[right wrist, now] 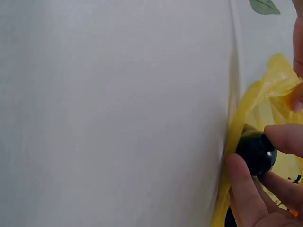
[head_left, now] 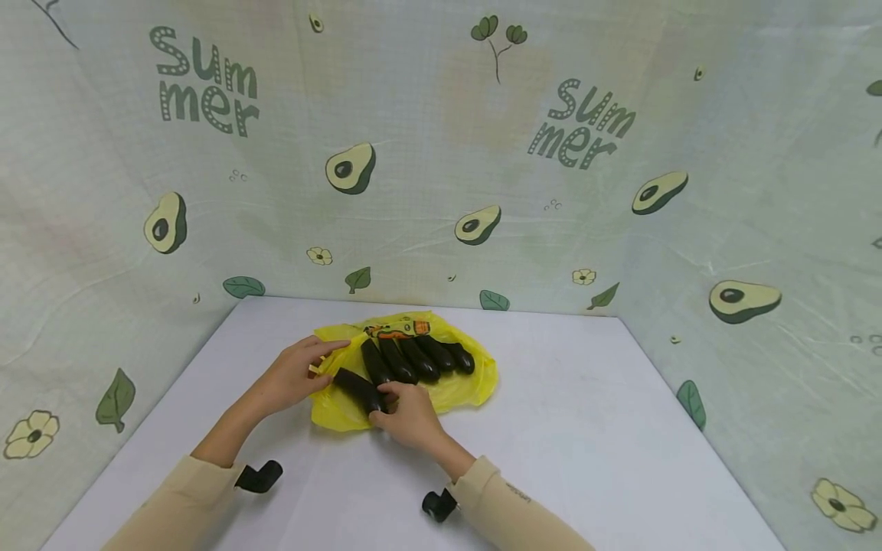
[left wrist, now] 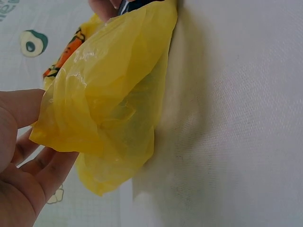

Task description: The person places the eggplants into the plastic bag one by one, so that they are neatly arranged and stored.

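A yellow plastic bag point(head_left: 475, 392) lies spread on the table, with several glossy dark eggplants point(head_left: 420, 360) side by side on it. One more eggplant point(head_left: 358, 389) lies slantwise at the front left of the bag. My right hand point(head_left: 412, 419) grips that one by its near right end; in the right wrist view, thumb and fingers surround the rounded dark tip point(right wrist: 257, 153). At the bag's left side, my left hand point(head_left: 292, 373) holds the edge of the plastic. The left wrist view has the raised yellow film point(left wrist: 109, 94) between thumb and fingers, screening most of the eggplants.
The white table point(head_left: 586, 428) extends to the right of the bag and in front of it. Behind and at both sides hangs a pale cloth point(head_left: 427, 176) printed with avocados and leaves. Small black devices point(head_left: 260, 476) sit at both wrists, by beige sleeves point(head_left: 182, 497).
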`<state>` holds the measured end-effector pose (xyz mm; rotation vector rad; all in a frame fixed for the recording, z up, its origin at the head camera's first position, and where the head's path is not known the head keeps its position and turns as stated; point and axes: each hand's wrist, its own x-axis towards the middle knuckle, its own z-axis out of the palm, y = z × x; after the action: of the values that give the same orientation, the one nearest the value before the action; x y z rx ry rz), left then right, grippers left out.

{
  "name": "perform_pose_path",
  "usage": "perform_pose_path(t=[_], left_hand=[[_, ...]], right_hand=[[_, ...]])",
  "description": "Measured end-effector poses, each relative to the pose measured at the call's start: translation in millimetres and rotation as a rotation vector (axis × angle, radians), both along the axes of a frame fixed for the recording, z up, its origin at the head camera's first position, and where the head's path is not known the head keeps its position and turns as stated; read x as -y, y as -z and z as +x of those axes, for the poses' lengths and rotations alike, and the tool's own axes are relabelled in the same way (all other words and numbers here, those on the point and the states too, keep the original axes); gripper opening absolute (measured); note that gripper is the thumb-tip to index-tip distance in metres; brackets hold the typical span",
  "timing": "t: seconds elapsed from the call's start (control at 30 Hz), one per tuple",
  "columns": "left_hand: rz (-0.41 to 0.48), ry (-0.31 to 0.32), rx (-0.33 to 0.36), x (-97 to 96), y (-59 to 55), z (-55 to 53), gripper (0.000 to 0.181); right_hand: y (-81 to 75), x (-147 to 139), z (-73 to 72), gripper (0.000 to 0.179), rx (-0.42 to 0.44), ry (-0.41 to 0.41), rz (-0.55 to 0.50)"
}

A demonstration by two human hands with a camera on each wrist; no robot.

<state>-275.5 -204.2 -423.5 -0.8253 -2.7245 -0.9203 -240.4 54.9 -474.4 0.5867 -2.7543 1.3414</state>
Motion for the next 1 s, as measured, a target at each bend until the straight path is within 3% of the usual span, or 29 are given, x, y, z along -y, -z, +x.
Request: perform_pose_path(t=[0.27, 0.73, 1.0], left_hand=[[-0.003, -0.001, 0.001, 0.2, -0.3, 0.2, 0.062], [0.006, -0.006, 0.014, 1.0, 0.5, 0.8, 0.063], [0.013, -0.002, -0.002, 0.6, 2.9, -0.1, 0.063]], right_hand=[[0.3, 10.1, -1.0, 0.045, -0.019, 0.080, 0.032], [-2.2, 29.2, -10.0, 0.044, -0.074, 0.117, 0.076], [-4.4, 33.5, -10.1, 0.048, -0.052, 0.113, 0.078]])
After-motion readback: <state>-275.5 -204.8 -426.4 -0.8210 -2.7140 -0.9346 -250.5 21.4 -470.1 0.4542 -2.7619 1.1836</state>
